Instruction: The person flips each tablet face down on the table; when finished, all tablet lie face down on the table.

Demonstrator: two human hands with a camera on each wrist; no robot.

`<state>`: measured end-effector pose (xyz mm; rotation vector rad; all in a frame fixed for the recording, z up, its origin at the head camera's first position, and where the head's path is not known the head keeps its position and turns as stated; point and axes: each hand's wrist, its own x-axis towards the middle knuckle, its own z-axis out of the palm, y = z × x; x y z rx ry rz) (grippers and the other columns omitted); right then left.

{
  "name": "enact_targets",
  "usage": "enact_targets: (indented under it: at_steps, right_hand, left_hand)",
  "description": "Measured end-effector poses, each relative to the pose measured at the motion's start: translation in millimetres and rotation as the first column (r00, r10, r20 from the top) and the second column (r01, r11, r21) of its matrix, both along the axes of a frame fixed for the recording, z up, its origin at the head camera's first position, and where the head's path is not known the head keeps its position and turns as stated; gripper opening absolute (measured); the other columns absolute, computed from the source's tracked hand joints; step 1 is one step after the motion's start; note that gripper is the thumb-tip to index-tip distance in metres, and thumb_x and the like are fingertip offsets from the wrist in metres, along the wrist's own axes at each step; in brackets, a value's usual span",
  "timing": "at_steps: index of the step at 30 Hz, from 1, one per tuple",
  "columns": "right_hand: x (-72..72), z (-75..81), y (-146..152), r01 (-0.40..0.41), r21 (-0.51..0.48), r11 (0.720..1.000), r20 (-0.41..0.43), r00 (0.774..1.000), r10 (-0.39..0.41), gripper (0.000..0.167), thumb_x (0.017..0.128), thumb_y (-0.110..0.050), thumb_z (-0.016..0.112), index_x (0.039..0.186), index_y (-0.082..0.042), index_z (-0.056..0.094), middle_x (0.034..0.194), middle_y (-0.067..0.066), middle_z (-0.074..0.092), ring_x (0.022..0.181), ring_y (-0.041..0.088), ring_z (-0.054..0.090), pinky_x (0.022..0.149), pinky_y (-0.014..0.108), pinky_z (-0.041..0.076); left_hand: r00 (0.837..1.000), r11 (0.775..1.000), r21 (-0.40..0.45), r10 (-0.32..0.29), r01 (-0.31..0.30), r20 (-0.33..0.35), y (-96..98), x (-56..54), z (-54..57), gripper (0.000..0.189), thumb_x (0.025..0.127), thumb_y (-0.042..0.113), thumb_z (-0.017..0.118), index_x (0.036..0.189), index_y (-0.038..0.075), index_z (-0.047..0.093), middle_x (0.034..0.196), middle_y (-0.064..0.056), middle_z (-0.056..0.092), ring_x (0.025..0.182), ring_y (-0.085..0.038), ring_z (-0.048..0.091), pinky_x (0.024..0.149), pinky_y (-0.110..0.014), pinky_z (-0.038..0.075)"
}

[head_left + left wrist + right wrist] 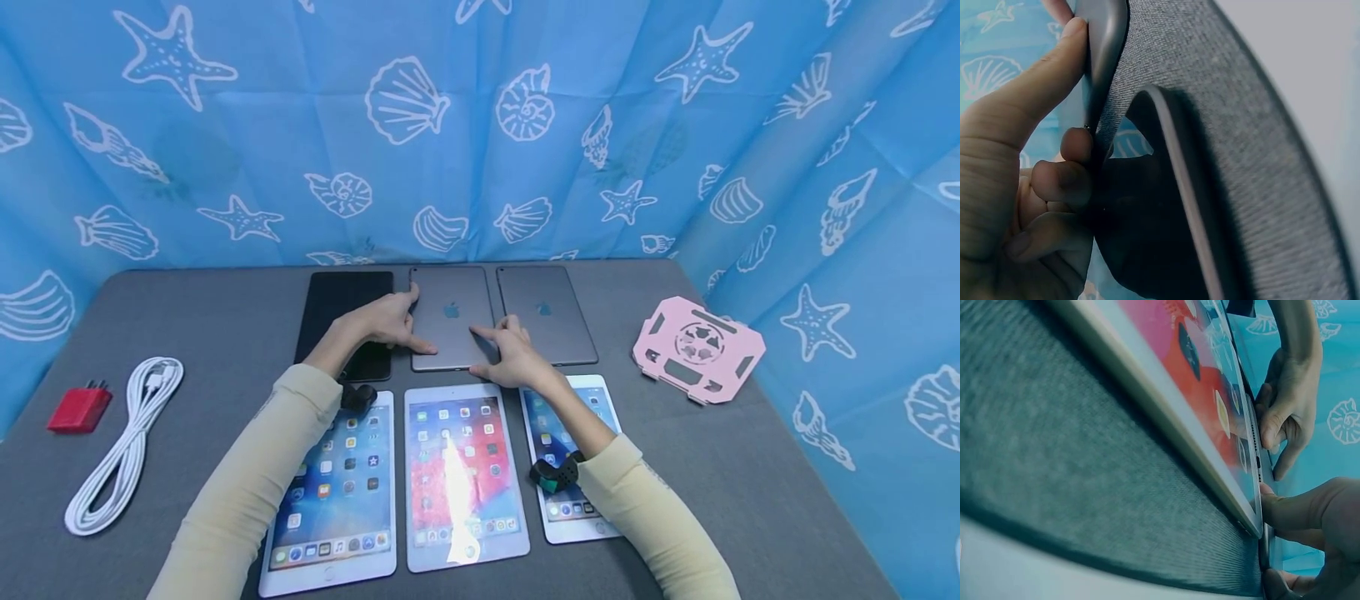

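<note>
A grey tablet [452, 317], its logo side facing up, lies in the middle of the back row. My left hand [382, 321] holds it at its left edge, thumb near the lower left corner and index finger farther up. The left wrist view shows the other fingers of this hand [1063, 178] curled beside that edge. My right hand [513, 354] grips its lower right part, thumb at the near edge. To the left, partly covered by my left hand, lies a black tablet [348, 300]. Another grey tablet [551, 321] lies to the right.
In front lie three white tablets with lit screens: a left one [345, 475], a middle one [465, 475] and a right one [573, 508] under my right forearm. A red charger plug [79, 410] and coiled white cable [123, 450] lie left; a pink plate [701, 350] lies right.
</note>
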<state>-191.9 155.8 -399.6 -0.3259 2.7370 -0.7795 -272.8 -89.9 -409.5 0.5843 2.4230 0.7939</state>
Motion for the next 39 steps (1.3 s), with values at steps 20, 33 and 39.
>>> enact_targets:
  at_steps: [20, 33, 39]
  right_hand:
    - [3.7, 1.9, -1.7, 0.006, -0.008, 1.000, -0.003, 1.000, -0.006, 0.067, 0.093, -0.024, 0.076, 0.154, -0.017, 0.048, 0.147, 0.022, 0.033, 0.122, 0.035, 0.038, 0.098, 0.050, 0.044]
    - [7.2, 13.6, -31.8, -0.047, -0.055, 0.997, -0.073, 0.996, 0.043, 0.059, 0.093, -0.024, 0.075, 0.147, -0.017, 0.056, 0.145, 0.022, 0.040, 0.124, 0.038, 0.039, 0.098, 0.053, 0.043]
    - [3.0, 23.7, -56.8, -0.106, -0.105, 0.989, -0.096, 0.991, 0.096, 0.060, 0.093, -0.024, 0.075, 0.149, -0.015, 0.054, 0.136, 0.019, 0.048, 0.117, 0.031, 0.047, 0.093, 0.045, 0.047]
  left_hand:
    - [0.999, 1.000, 0.014, -0.010, 0.010, -0.035, -1.3, 1.5, 1.4, 0.130, 0.084, 0.048, 0.082, 0.162, 0.000, -0.010, 0.053, 0.006, 0.052, 0.046, -0.012, 0.051, 0.057, -0.028, 0.045]
    - [0.961, 0.998, 0.049, -0.033, 0.049, -0.273, -27.0, -6.8, 8.3, 0.096, 0.093, 0.041, 0.074, 0.164, 0.007, 0.019, 0.071, -0.001, 0.060, 0.060, -0.015, 0.052, 0.065, -0.031, 0.044]
    - [0.963, 0.999, -0.038, 0.027, -0.038, -0.267, -62.3, -13.2, 15.1, 0.095, 0.093, 0.046, 0.071, 0.164, 0.014, 0.017, 0.098, -0.009, 0.057, 0.074, -0.019, 0.049, 0.072, -0.035, 0.041]
